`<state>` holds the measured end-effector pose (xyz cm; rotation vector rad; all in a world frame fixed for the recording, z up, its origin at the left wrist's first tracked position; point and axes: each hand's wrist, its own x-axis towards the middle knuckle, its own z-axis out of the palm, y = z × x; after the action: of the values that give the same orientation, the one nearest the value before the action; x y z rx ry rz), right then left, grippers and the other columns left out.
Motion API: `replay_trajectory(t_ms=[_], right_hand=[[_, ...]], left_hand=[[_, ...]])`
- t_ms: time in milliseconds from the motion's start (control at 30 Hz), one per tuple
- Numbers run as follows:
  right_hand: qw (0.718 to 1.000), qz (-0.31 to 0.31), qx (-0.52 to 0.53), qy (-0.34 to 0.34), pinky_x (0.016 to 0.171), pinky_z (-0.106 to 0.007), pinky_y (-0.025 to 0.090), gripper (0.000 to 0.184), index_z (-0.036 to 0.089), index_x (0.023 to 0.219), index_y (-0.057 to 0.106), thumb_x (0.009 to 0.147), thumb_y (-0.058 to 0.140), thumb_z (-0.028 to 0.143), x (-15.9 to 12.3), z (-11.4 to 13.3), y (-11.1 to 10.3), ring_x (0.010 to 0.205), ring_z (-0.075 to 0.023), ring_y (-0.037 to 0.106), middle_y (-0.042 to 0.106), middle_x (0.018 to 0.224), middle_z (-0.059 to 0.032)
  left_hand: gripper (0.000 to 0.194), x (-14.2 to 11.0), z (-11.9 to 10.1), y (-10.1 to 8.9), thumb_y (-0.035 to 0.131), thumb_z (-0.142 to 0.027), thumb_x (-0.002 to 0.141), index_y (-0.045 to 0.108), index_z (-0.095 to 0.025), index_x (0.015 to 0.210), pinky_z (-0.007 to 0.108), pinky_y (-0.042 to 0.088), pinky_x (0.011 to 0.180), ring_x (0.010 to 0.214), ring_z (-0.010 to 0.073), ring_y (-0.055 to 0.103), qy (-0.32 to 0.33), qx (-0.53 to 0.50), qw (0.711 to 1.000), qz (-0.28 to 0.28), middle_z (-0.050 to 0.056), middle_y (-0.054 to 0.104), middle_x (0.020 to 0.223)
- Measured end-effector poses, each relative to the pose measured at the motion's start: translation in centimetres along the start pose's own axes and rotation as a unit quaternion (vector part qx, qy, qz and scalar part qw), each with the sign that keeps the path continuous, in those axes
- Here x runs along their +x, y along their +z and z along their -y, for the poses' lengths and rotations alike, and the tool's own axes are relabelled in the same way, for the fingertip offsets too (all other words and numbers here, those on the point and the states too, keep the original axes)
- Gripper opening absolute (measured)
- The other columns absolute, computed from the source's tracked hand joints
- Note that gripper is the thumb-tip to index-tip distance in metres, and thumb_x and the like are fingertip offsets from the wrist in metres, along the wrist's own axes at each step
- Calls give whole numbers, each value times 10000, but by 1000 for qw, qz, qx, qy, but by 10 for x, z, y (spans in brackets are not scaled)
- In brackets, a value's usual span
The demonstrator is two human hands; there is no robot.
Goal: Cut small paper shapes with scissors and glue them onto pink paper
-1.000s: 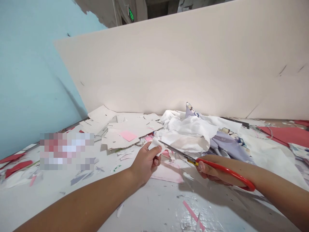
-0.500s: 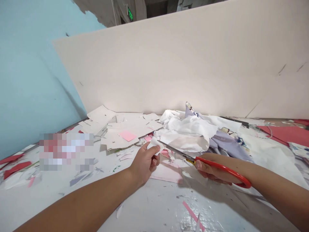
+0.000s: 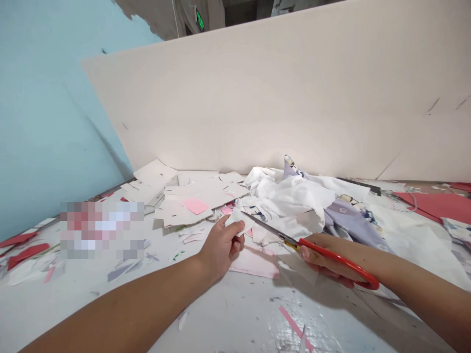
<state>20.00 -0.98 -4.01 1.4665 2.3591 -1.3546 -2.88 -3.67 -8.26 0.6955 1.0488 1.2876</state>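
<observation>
A small white piece (image 3: 235, 218), paper or cloth, is pinched between the thumb and curled fingers of my left hand (image 3: 222, 245). My right hand (image 3: 324, 262) grips red-handled scissors (image 3: 270, 229), whose blades point left and reach the edge of that white piece. The blades look nearly closed. Under my hands lies a pale pink sheet (image 3: 257, 262). Just behind the scissors is a crumpled heap of white fabric (image 3: 298, 196), with lavender patterned fabric (image 3: 344, 220) on its right side.
White card sheets (image 3: 198, 191) with a pink square (image 3: 196, 206) lie at the back left. Red pieces (image 3: 437, 206) are on the right. Scraps and a pink strip (image 3: 294, 326) litter the white table (image 3: 217, 318). A tall pale panel (image 3: 257, 108) stands behind, beside a blue wall (image 3: 55, 113).
The scissor handle has dropped and shifted slightly left with my right hand. White fabric behind the blades has shifted, showing a patterned scrap. My left hand keeps its pinch.
</observation>
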Motion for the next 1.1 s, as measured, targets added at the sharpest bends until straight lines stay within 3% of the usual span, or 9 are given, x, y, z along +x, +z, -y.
replay_trajectory(t_ms=[167,367,600,700,833,900,1100], right_hand=[[996,63,5,-62,401,-210,276,551,208,694,390,751,227,731,-8,-6,-7,418,-78,336,379,573,42],[996,25,-13,-90,507,-254,361,613,207,781,440,749,129,735,-12,-19,-6,508,-99,311,391,674,22],[979,-54,147,-130,502,-255,365,554,200,710,455,774,234,704,-2,-12,18,490,-104,394,484,653,17],[970,-90,204,-100,538,-270,374,575,190,757,526,768,269,705,5,-6,27,509,-133,450,485,544,19],[912,-122,380,-94,596,-293,421,537,189,855,539,748,366,686,21,-4,31,640,-177,538,573,716,-45],[908,-113,396,-72,565,-290,415,548,173,902,530,755,363,674,25,-2,29,625,-177,543,599,755,-74],[939,-150,305,-60,449,-244,344,501,194,933,525,773,387,648,27,-6,18,441,-92,422,647,828,-61]], left_hand=[[221,-4,3,2,619,-276,702,409,-208,715,135,252,411,432,28,346,55,34,998,19,-77,404,537],[103,-6,6,-1,562,-276,749,501,-194,741,174,390,558,543,60,428,132,97,986,19,-46,477,611],[171,-9,8,3,624,-289,691,507,-188,765,197,395,491,497,79,461,101,146,983,52,-38,520,582],[188,-8,7,4,613,-333,703,508,-199,782,197,406,500,521,86,473,111,148,982,24,-33,538,596],[138,-7,2,5,588,-313,709,523,-193,687,176,398,498,534,73,418,134,142,980,-22,-38,478,596],[162,-9,0,7,564,-288,716,508,-181,609,169,369,465,507,67,395,128,160,979,-3,-43,417,563],[124,-16,1,12,563,-213,693,495,-165,601,165,298,432,440,43,368,27,223,969,102,-52,394,520]])
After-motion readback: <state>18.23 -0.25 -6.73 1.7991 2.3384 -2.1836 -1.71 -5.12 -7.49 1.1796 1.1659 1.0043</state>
